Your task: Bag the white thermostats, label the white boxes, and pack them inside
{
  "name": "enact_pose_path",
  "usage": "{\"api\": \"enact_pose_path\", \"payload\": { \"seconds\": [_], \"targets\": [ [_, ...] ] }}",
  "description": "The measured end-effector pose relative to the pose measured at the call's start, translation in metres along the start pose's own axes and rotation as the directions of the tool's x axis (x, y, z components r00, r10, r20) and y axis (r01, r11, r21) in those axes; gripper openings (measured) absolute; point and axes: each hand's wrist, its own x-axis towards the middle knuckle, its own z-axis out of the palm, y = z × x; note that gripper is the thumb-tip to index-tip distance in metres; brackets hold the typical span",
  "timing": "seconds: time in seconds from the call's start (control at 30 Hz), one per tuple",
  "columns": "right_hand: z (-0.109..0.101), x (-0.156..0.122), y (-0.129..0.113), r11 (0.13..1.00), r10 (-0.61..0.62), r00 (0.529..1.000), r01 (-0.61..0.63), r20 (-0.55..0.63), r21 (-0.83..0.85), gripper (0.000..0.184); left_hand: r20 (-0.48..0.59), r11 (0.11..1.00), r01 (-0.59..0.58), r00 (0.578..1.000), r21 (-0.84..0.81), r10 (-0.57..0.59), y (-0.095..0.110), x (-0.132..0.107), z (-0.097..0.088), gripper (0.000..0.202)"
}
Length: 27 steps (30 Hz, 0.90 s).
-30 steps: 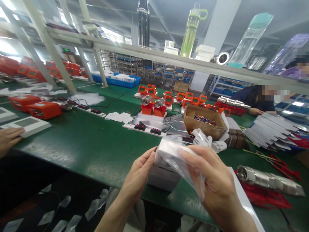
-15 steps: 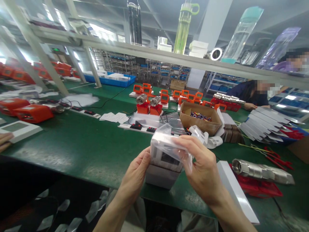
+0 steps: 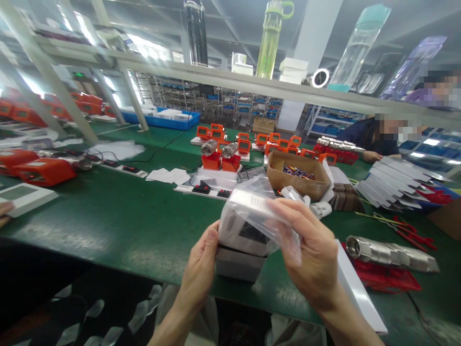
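A white device with a dark display (image 3: 250, 232) sits in the mouth of an open white box (image 3: 237, 265) at the table's front edge. Clear plastic film (image 3: 261, 188) covers the device and rises loosely at its top right. My left hand (image 3: 202, 257) closes on the left side of the device and box, thumb uppermost; its other fingers are mostly hidden behind them. My right hand (image 3: 312, 247) pinches the clear film at the device's upper right. To the right of that hand lies a long white box lid or carton (image 3: 362, 293).
A steel fitting on a red housing (image 3: 391, 281) lies at right. Behind stand a cardboard box (image 3: 297, 179) of small parts, a power strip (image 3: 201, 190) and orange housings (image 3: 212, 161). Bottles line the shelf (image 3: 230, 79) overhead. Another person's hand (image 3: 5, 211) touches a white panel at left.
My right hand has shifted slightly right and down, drawing the film outward from the device. My left hand stays at the device's left side. The view has shifted slightly.
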Motion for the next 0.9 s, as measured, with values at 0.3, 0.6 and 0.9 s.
{"api": "enact_pose_path", "payload": {
  "seconds": [0.3, 0.6, 0.9],
  "targets": [
    [-0.001, -0.020, 0.012, 0.999, -0.035, 0.999, 0.036, -0.029, 0.027, 0.041, 0.049, 1.000, 0.021, 0.999, 0.004, -0.021, 0.002, -0.001, 0.000, 0.049],
    [0.010, -0.014, 0.004, 0.994, -0.096, 0.983, 0.104, 0.154, -0.045, 0.031, -0.015, 0.995, 0.033, 0.999, 0.094, -0.031, 0.003, -0.007, 0.004, 0.057],
    [0.007, -0.014, 0.010, 0.995, -0.066, 0.968, 0.047, 0.242, 0.083, 0.044, 0.088, 0.896, -0.403, 0.915, 0.187, 0.393, 0.037, -0.006, 0.007, 0.063]
  ]
}}
